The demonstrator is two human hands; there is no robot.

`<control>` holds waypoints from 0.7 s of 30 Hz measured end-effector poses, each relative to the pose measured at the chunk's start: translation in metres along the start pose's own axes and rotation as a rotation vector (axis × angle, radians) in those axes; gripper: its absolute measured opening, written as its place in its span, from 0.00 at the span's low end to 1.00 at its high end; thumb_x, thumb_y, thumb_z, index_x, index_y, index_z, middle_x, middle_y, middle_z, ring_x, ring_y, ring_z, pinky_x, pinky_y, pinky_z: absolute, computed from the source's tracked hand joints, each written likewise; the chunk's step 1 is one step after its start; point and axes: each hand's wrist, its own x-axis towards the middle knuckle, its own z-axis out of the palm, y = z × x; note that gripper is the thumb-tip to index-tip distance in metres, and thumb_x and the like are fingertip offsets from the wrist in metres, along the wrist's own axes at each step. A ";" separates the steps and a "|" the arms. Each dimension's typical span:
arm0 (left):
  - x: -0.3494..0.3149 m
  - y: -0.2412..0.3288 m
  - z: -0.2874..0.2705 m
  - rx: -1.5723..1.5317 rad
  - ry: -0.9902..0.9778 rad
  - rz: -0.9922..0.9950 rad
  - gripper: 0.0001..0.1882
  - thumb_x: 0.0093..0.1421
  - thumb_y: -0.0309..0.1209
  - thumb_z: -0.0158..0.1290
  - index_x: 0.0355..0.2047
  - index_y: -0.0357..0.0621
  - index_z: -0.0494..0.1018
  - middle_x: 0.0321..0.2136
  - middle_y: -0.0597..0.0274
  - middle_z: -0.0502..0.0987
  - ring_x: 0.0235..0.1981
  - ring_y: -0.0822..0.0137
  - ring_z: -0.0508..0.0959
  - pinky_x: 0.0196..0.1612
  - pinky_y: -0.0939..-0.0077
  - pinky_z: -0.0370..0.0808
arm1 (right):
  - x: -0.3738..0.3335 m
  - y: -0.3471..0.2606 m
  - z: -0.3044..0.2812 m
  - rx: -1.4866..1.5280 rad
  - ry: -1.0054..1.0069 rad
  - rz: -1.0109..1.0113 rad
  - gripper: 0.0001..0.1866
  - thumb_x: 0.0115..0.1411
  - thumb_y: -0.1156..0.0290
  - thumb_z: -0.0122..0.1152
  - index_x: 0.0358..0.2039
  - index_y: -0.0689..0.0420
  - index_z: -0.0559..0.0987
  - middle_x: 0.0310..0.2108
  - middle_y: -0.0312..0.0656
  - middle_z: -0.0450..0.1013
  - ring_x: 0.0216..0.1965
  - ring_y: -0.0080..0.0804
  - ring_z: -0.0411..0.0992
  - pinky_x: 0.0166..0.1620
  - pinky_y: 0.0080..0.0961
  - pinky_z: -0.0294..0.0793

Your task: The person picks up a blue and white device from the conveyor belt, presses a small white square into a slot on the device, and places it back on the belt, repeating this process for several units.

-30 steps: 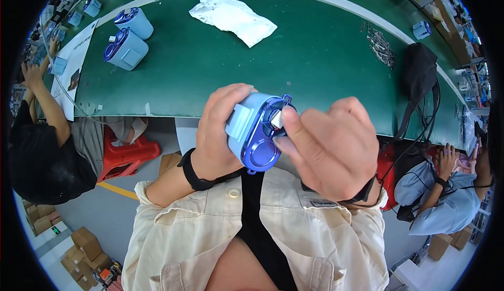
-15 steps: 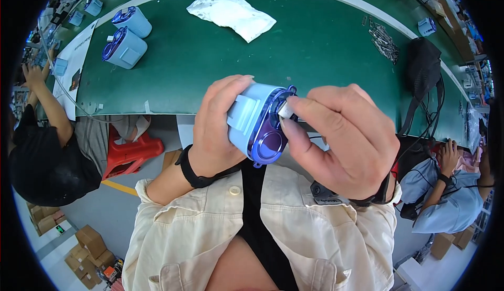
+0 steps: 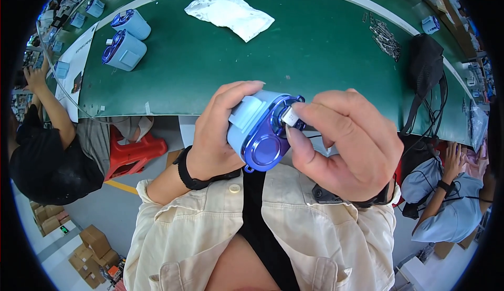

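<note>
In front of my chest, my left hand (image 3: 215, 128) is wrapped round a light blue plastic housing (image 3: 247, 115) with a shiny dark blue top. That top faces right and a little toward me, showing a round, ringed disc (image 3: 265, 150). Thumb and forefinger of my right hand (image 3: 349, 138) pinch a small white block (image 3: 289, 116) at the far end of the top, against a round opening there. Whether the block is attached to the housing, I cannot tell. Two similar housings (image 3: 125, 50) stand at the left of the green table, small white pieces on their tops.
On the green table (image 3: 189, 70) lie a crumpled white plastic bag (image 3: 231, 15) and a pile of small metal parts (image 3: 386, 41). A black bag with straps (image 3: 424, 62) sits at the right edge. Co-workers sit on both sides; a red stool (image 3: 134, 152) is at left.
The housing has tipped, so more of its dark blue top faces up, and it has come slightly toward me. My right fingers still pinch the white block, slightly lower in the picture.
</note>
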 end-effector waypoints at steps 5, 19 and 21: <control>0.003 0.007 -0.001 -0.008 -0.074 -0.041 0.35 0.47 0.24 0.67 0.55 0.37 0.63 0.46 0.47 0.73 0.47 0.58 0.77 0.51 0.70 0.73 | 0.003 0.000 -0.006 -0.013 -0.072 0.018 0.14 0.40 0.81 0.70 0.32 0.64 0.80 0.26 0.44 0.74 0.19 0.28 0.70 0.18 0.19 0.65; 0.003 -0.004 0.000 0.228 0.103 0.128 0.40 0.41 0.30 0.71 0.54 0.38 0.64 0.46 0.47 0.73 0.44 0.52 0.77 0.44 0.67 0.75 | -0.009 -0.005 0.009 -0.197 -0.047 -0.098 0.19 0.38 0.85 0.66 0.36 0.66 0.81 0.27 0.45 0.73 0.21 0.35 0.69 0.23 0.25 0.68; 0.004 -0.007 -0.001 0.241 0.112 0.142 0.41 0.41 0.30 0.71 0.54 0.38 0.64 0.46 0.47 0.73 0.44 0.52 0.77 0.45 0.67 0.75 | -0.009 -0.009 0.011 -0.273 -0.082 -0.130 0.21 0.39 0.84 0.67 0.39 0.67 0.81 0.29 0.45 0.73 0.22 0.37 0.69 0.25 0.28 0.69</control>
